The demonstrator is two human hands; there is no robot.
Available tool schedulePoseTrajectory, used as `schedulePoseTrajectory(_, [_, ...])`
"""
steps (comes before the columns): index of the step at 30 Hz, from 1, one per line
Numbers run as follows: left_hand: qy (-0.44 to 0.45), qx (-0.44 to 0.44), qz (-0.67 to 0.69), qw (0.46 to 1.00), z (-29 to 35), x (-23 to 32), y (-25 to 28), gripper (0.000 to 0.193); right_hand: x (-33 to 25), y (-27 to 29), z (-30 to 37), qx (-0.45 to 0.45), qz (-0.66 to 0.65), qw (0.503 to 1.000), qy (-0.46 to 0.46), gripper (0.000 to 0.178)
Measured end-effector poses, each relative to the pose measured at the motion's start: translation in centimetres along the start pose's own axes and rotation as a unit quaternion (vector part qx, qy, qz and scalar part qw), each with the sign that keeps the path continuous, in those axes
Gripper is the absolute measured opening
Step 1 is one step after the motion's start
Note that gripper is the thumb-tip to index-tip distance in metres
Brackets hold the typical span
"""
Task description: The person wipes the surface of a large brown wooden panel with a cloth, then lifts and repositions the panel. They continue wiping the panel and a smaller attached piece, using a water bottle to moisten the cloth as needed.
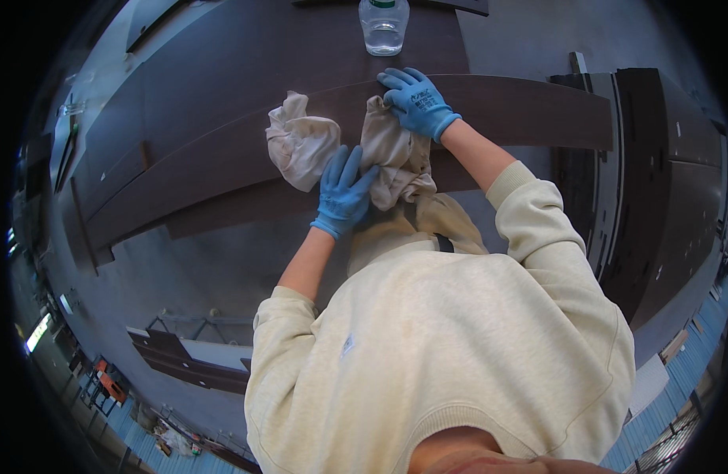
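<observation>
Two crumpled, off-white cloths lie on a long dark brown board in front of me. My right hand [418, 104], in a blue work glove, grips the upper end of the right-hand cloth [396, 154] at the board's far edge. That cloth drapes down over the near edge toward my lap. In a matching glove, my left hand [344, 193] rests with fingers stretched out between the two cloths, its thumb against the right-hand one. The left-hand cloth [303, 142] sits bunched just beyond its fingertips. The long board [522, 107] runs sideways beneath both hands.
A clear plastic bottle [382, 31] with liquid stands beyond the board on another wide dark panel [301, 43]. Stacked dark panels [641, 174] rise at the right. More brown boards [186, 359] lie on a rack at lower left. Something orange [111, 385] stands farther off.
</observation>
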State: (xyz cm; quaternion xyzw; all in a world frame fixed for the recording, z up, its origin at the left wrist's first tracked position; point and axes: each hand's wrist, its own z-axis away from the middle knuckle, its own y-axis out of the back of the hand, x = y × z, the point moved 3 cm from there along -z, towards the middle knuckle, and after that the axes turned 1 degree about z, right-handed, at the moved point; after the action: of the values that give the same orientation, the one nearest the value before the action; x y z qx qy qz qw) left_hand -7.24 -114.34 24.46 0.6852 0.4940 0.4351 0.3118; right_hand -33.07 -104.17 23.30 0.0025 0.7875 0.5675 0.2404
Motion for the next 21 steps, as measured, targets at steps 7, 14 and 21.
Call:
schedulePoseTrajectory(7, [-0.035,0.008,0.008,0.999,1.1,-0.3,-0.3,0.038,-6.4,1.6,4.6,-0.026,0.029,0.981,0.191,0.027])
schedulePoseTrajectory(14, [-0.035,0.022,0.038,0.998,0.2,0.2,0.6,0.034,-9.6,3.8,11.8,-0.03,-0.043,0.995,0.087,0.06])
schedulePoseTrajectory(21, [0.292,0.036,0.16,0.942,-4.0,-0.7,0.7,0.029,-6.9,7.3,9.7,0.163,-0.064,0.98,-0.1,0.057])
